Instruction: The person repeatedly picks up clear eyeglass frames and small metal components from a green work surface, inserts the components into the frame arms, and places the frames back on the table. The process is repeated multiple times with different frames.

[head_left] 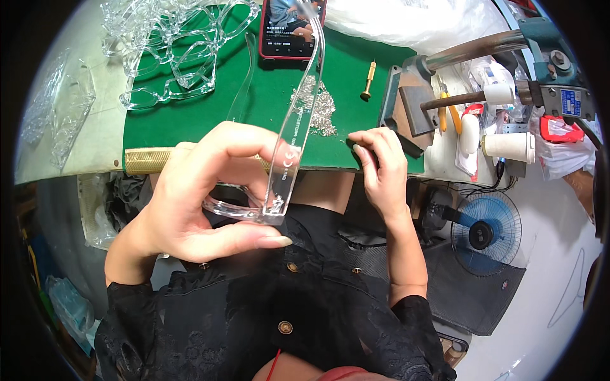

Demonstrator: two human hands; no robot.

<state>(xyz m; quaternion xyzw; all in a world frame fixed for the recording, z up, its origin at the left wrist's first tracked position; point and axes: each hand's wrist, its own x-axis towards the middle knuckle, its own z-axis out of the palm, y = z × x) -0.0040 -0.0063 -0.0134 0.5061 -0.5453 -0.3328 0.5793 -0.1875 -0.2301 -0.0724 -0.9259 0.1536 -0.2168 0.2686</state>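
My left hand point(197, 197) holds a clear plastic eyeglass frame point(267, 206) near my chest, with one transparent temple arm point(295, 120) standing up over the green mat point(190, 117). My right hand point(378, 168) rests at the mat's near edge, fingers pinched together beside a pile of tiny silver screws point(314, 105). Whether a screw is between the fingertips is too small to tell.
A heap of clear frames point(178, 44) lies at the mat's far left, more on the grey table point(54, 108). A phone point(289, 28), a brass-tipped tool point(367, 79), a press machine point(508, 63), white cups point(508, 146) and a blue fan point(486, 232) sit to the right.
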